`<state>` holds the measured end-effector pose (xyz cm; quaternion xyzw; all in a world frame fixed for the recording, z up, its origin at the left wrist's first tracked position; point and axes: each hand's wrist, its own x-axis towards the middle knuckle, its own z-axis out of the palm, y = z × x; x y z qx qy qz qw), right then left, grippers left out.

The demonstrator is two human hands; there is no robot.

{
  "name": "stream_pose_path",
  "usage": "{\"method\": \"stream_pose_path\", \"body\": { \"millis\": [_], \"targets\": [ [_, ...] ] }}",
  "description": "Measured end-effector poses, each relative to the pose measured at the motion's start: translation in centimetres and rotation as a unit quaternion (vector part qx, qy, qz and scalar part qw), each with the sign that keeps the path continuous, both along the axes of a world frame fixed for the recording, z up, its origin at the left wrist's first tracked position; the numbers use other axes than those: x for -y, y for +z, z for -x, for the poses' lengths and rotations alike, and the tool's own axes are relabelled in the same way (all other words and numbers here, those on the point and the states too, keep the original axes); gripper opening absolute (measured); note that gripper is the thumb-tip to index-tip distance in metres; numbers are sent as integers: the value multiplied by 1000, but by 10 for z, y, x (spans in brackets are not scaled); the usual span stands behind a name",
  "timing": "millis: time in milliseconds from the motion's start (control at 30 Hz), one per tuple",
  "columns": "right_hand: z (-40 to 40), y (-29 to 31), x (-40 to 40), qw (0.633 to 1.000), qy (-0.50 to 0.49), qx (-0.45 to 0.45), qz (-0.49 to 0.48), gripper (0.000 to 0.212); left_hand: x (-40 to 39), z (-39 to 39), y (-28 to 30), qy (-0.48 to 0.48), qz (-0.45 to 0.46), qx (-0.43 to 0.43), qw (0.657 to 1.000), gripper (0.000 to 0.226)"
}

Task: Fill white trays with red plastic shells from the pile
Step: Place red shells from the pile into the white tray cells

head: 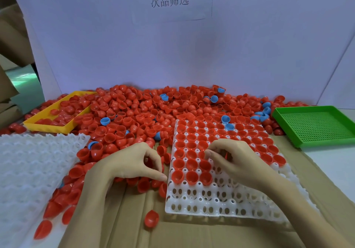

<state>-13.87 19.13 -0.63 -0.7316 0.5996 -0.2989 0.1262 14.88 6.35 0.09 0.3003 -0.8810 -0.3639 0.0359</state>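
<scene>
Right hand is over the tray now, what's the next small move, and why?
Probably seat a shell in the open pocket beside the three in the nearest filled row. The right hand hovers over the tray, and the rows nearest the person sit empty.

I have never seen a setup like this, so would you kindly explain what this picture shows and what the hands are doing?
There is no machine here: a person works with bare hands, and the one picture comes from a camera worn on the head, looking down at the table.

A big pile of red shells, with a few blue shells mixed in, lies along the back. In front sits a white tray, its far rows filled with red shells, its near rows still empty. More white trays wait on the left. A yellow tray holds some red shells; a green tray is empty.

The left hand reaches into the shells beside the tray. The right hand, fingers curled, is over the tray; what it holds is hidden.
</scene>
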Motion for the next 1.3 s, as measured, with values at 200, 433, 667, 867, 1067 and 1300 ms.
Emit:
{"method": "stream_pose_path", "body": {
  "millis": [200,433,667,867,1067,1300],
  "targets": [
    [-1,-1,1,1000,9,4,16,20,0,3,0,40,28,-48,998,21],
    [-10,-6,1,994,26,98,41,14,-5,14,3,101,70,-216,969,25],
    [-30,-11,-1,984,67,165,27,50,-29,51,6,106,18,-392,914,11],
    [-26,-6,-1,976,32,205,67,23,-33,55,3,88,7,-410,908,11],
    [-26,-4,-3,968,24,239,74,39,-32,59,-4,107,64,-390,912,26],
    [-21,-6,-1,979,7,165,119,18,-35,65,-9,116,-7,-387,915,56]
  ]
}}
